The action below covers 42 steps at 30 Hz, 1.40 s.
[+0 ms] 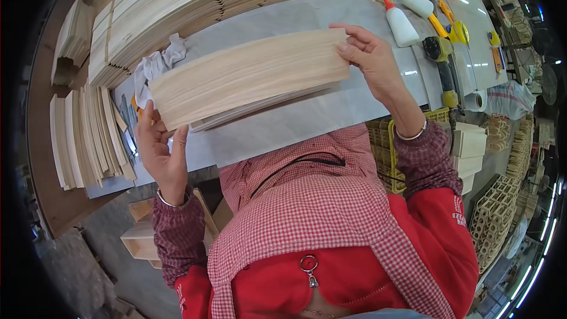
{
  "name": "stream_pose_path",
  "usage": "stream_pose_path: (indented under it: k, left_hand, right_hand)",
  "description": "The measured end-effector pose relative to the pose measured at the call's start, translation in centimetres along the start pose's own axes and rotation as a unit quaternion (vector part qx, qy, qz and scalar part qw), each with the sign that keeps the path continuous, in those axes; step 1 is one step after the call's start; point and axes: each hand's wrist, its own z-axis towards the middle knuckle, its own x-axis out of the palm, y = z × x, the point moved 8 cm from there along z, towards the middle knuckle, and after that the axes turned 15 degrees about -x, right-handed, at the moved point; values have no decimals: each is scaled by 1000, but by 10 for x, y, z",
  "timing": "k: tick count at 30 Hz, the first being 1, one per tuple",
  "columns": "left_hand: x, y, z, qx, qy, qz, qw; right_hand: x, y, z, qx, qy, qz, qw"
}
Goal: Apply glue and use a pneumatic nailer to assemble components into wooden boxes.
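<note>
A long, pale wooden board [254, 74] is held up by its two ends above the grey worktop [236, 146]. My left hand [162, 153] grips its left end, with the thumb along the lower edge and the fingers partly hidden behind. At the right end my right hand [372, 62] pinches the board's corner between thumb and fingers. Under the board, a flat piece [260, 106] lies on the worktop, mostly covered, so its kind cannot be made out. A crumpled white cloth [156, 65] rests behind the board's left end.
Stacked wooden boards [171, 18] line the back, and more boards [88, 136] stand at the left. White glue bottles [401, 26], a yellow-black power drill [440, 59] and a tape measure [459, 32] lie at the right. A yellow crate [387, 156] stands below the table edge.
</note>
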Motion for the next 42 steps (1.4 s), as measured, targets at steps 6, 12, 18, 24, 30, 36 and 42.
stream_pose_path:
  k: [6,12,18,24,30,36,42]
  left_hand:
    - [0,39,-19,-69,24,144,987]
    - [5,42,-29,6,-1,269,963]
    - [8,44,-26,8,2,247,969]
    - [7,47,-20,-26,22,221,975]
    - [4,51,-19,-24,17,202,979]
    - [1,59,-18,-26,28,214,976]
    - [1,51,-14,10,48,270,962]
  right_hand:
    - [-11,-22,-6,-41,10,-60,997]
    - [-10,-34,-11,-83,21,-161,983]
    - [-4,-29,-5,-121,27,-251,960]
    - [-4,-29,-4,-138,18,-273,952]
    - [-17,-33,-9,-119,25,-262,957]
    - [-11,-12,-34,-198,174,-372,890]
    - [3,-3,-36,-294,226,-480,796]
